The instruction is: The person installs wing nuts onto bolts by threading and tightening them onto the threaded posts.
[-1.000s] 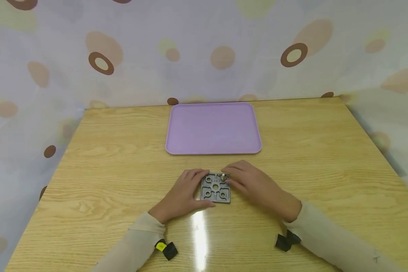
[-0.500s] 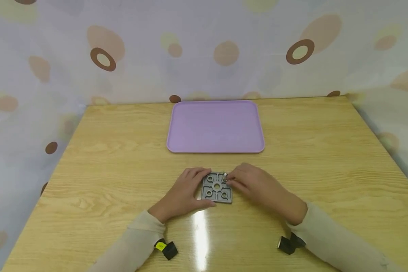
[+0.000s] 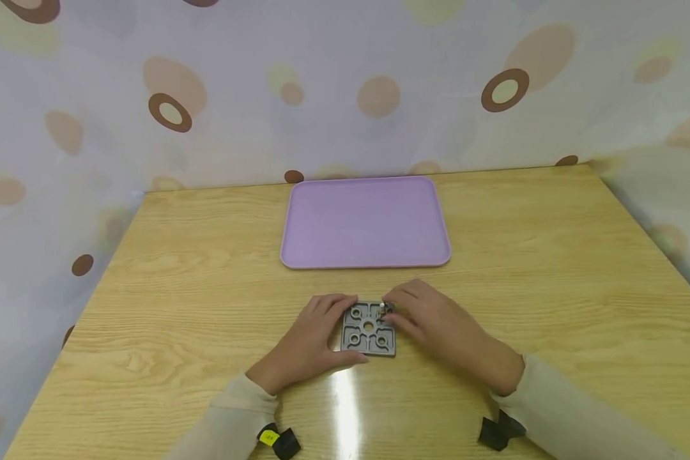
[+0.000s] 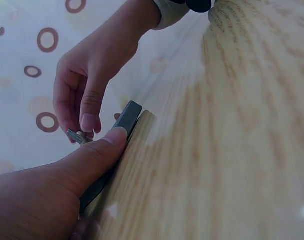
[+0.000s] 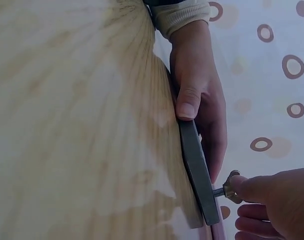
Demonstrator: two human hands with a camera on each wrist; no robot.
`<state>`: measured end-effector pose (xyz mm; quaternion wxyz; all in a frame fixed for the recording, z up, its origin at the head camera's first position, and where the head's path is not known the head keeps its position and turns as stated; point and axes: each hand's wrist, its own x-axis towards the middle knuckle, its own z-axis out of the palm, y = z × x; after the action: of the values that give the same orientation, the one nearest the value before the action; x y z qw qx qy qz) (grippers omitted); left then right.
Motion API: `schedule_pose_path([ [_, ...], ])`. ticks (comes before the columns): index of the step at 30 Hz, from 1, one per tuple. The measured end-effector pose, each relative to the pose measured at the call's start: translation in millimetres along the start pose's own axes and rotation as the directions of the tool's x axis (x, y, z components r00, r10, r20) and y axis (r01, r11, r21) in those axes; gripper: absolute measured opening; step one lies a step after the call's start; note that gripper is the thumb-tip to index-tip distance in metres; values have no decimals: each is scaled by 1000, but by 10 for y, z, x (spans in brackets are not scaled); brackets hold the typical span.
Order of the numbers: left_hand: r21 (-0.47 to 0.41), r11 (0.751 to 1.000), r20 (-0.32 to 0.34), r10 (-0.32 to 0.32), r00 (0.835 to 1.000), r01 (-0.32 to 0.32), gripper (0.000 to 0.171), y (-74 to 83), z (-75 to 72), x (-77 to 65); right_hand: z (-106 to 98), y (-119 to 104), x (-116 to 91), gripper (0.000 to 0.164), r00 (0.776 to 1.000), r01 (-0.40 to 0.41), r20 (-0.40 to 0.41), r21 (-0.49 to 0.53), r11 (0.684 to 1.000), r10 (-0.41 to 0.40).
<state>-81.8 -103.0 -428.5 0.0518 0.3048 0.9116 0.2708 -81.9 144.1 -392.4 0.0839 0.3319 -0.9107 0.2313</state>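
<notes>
A square grey metal plate (image 3: 361, 327), with a ringed hole at its centre and more near its corners, lies on the table. My left hand (image 3: 307, 338) grips its left side, thumb along the near edge and fingertips at the far edge. At the far right corner a threaded screw (image 5: 218, 192) stands up from the plate, with a metal wing nut (image 5: 235, 186) on it. My right hand (image 3: 443, 322) pinches the wing nut between thumb and fingers. In the right wrist view some thread shows between nut and plate; the fingers partly cover the nut.
A purple tray (image 3: 365, 223) lies behind the plate, near the back edge of the wooden table (image 3: 195, 275). Patterned cloth (image 3: 328, 140) stands behind and at both sides. Each wrist wears a black camera mount.
My right thumb and fingers have shifted around the wing nut, closing in and then spreading slightly. My left hand keeps its grip on the plate. The head view has tilted a little.
</notes>
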Motion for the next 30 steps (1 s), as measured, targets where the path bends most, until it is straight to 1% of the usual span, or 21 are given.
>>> schedule_pose_path([
  [5,-7,1000,7,14,1000,-14,96,6,9,-24,-28,-25,-14,15,1000,-6,-9,-22,1000,6],
  [10,-5,999,3,36,999,-36,95,34,20,7,-70,-16,-52,10,999,-26,-37,3,1000,26],
  [15,6,998,-7,55,998,-55,93,38,5,77,-109,7,-57,11,999,34,-39,23,999,-33],
  [18,14,998,-12,59,998,-58,94,18,-6,99,-92,17,-31,10,996,79,-40,41,996,-78],
  [21,22,999,-17,50,999,-50,94,-12,-17,94,-48,18,4,14,995,98,-43,54,994,-95],
  [26,15,999,-16,41,999,-41,94,-34,-28,53,22,2,32,32,997,71,-30,49,996,-69],
  [28,10,999,-14,42,999,-41,94,-39,-23,31,34,-3,31,37,998,67,-14,45,997,-66],
  [30,5,999,-15,38,999,-38,95,-43,-14,12,38,-4,30,37,998,64,2,42,997,-64],
])
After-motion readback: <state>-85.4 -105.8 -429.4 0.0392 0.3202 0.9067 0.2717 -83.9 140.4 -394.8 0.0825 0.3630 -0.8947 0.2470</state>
